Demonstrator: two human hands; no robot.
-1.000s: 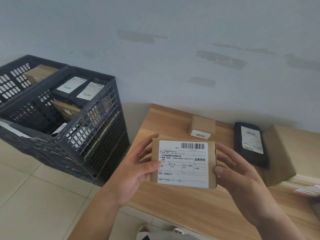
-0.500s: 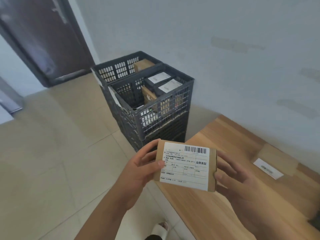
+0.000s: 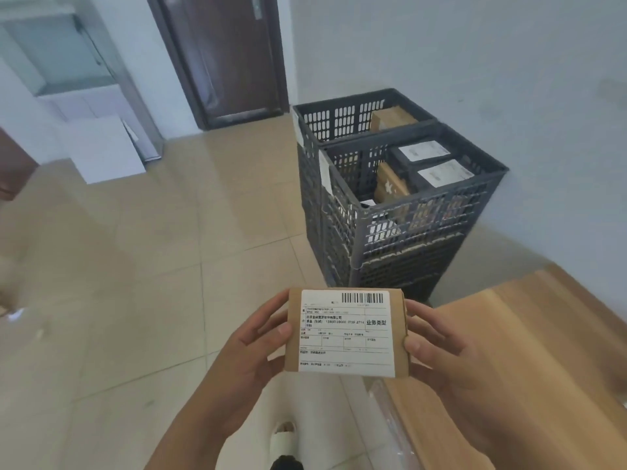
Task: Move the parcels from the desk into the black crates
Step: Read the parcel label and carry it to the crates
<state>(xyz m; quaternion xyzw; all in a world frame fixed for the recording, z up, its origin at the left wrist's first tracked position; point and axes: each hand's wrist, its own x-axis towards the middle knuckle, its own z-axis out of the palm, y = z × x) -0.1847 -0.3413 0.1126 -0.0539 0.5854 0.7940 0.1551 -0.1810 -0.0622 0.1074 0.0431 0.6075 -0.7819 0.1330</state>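
Between our left hand (image 3: 252, 347) and right hand (image 3: 441, 347), fingers curled on its sides, rides 1 labelled cardboard parcel (image 3: 346, 332); the near black crate (image 3: 424, 212) holds perhaps 4 already.

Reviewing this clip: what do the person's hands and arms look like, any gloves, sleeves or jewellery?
Both the left hand and right hand are bare, with no gloves, rings or watch showing. The forearms are uncovered as far as the frame shows; no sleeve is in view.
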